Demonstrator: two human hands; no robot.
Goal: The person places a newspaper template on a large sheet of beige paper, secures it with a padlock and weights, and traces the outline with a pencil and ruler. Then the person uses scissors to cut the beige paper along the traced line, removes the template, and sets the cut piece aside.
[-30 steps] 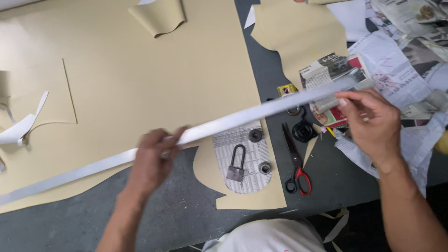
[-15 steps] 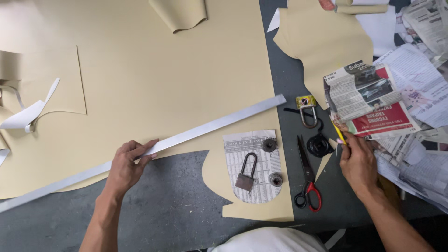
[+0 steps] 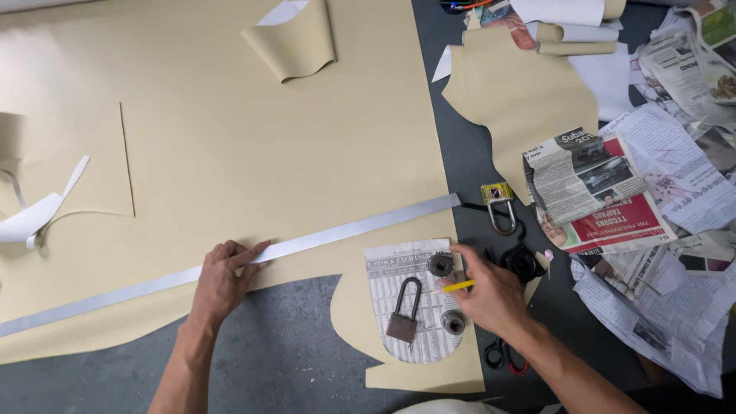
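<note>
Straightedge: long flat silver metal rule (image 3: 230,264) lying aslant across the beige sheet material (image 3: 230,153); looks stiff, thin, slick, best pinned flat mid-length. Left hand (image 3: 222,276) presses it there, fingers spread flat. Right hand (image 3: 491,295) pinches a yellow pencil (image 3: 458,287) beside the newspaper pattern piece (image 3: 410,307). Rule's far left end cut off; scissors (image 3: 502,356) mostly hidden under the right wrist.

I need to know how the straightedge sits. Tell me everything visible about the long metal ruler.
The long metal ruler is a thin, flat, silvery strip lying flat on the beige sheet. It runs diagonally from the lower left edge of the view up to the right. The left hand presses on its middle; the rest is untouched.
</note>
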